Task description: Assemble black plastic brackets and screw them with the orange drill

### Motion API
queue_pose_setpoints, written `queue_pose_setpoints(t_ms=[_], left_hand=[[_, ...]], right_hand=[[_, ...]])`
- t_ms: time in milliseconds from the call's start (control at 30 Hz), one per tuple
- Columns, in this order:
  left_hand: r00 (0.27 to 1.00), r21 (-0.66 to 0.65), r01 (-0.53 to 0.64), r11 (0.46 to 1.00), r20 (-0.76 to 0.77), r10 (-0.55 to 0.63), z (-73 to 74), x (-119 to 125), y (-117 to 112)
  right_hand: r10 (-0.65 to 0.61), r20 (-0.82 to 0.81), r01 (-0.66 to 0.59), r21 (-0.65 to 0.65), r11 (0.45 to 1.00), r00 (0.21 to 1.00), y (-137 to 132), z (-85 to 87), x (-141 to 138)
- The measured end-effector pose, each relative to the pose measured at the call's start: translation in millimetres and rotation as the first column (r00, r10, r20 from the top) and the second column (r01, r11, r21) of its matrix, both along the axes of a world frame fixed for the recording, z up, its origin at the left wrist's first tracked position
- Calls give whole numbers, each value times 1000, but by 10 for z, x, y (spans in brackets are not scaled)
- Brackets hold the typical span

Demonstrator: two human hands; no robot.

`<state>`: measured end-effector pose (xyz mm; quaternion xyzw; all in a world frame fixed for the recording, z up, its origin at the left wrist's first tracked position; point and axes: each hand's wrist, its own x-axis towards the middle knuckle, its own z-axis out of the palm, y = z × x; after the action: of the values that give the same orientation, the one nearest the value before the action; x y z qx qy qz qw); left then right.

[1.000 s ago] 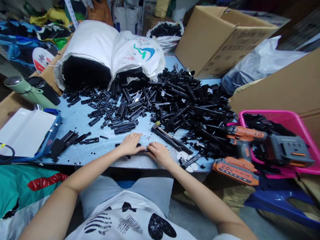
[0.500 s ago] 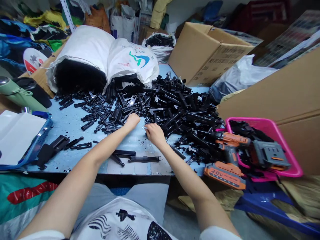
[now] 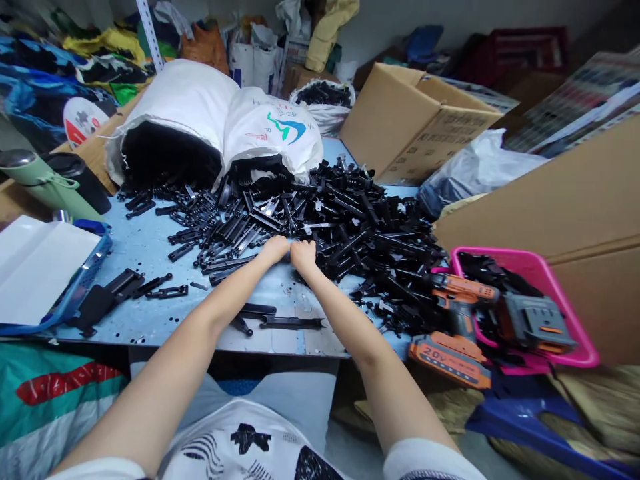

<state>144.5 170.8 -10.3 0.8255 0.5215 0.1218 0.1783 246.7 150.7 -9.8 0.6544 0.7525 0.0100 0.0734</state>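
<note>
My left hand (image 3: 275,249) and my right hand (image 3: 303,255) meet side by side at the near edge of a heap of black slotted parts (image 3: 345,220). Both are closed, with fingers curled in and turned away from me. Whatever lies between the fingertips is hidden or too small to name. Longer black bars (image 3: 293,323) lie on the table nearer to me, below the hands. To the left of my left forearm are a few loose black parts (image 3: 169,292).
Two white sacks (image 3: 273,130) spill black parts at the back. An orange cordless drill (image 3: 457,320) rests beside a pink basket (image 3: 575,313) on the right. A cardboard box (image 3: 395,123) stands behind. At left are a blue tray (image 3: 90,277) and a green flask (image 3: 47,183).
My hands were a little apart and have come together. The right hand moved slightly left and up, the left slightly right. The whole view has shifted a little.
</note>
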Motion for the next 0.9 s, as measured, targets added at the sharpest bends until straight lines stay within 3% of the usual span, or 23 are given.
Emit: queue_pose_setpoints(t_ms=[67,167,200,233,300,333,400,500,567,600,667,733,833,900], left_hand=[[997,-10,-51,999,56,51,50,-134,-136],[959,-100,-168,981,214,186,97,-625,-569],[848,-252,-233,939,421,323,101,-838,-766],[674,-421,-253,871,569,471,98,-1051,-977],[369,-674,-190,714,625,688,71,-1416,-1390],[268,-751,-154,642,594,759,48,-1545,-1570],[147,-830,-108,547,531,835,-8,-1678,-1831],[79,-836,-156,526,520,850,-83,-1656,-1975],[131,-786,-244,569,554,822,-108,-1590,-1978],[207,-730,-295,617,581,787,-116,-1558,-1977],[427,-528,-389,755,623,656,-131,-1503,-1990],[648,-222,-446,867,589,483,-158,-1464,-2033],[881,190,-362,913,389,268,-217,-1440,-2116],[961,344,-239,908,218,170,-251,-1448,-2159]], right_hand=[[26,-10,-26,-2,1000,1000,-58,36,37],[85,-142,-77,62,995,986,-238,71,61],[120,-238,-100,98,990,964,-336,71,68],[158,-351,-119,130,984,923,-450,67,77],[206,-573,-146,150,978,793,-706,55,98],[202,-654,-159,125,979,729,-832,52,109],[166,-764,-187,60,981,624,-1046,61,132],[107,-847,-199,1,980,521,-1242,118,155],[80,-872,-203,-23,979,483,-1312,167,163],[68,-877,-214,-41,976,476,-1340,189,165],[51,-871,-238,-77,968,489,-1392,222,167],[49,-844,-258,-107,960,534,-1444,243,163],[106,-749,-287,-115,951,654,-1519,259,124],[195,-638,-324,-90,942,745,-1561,261,70]])
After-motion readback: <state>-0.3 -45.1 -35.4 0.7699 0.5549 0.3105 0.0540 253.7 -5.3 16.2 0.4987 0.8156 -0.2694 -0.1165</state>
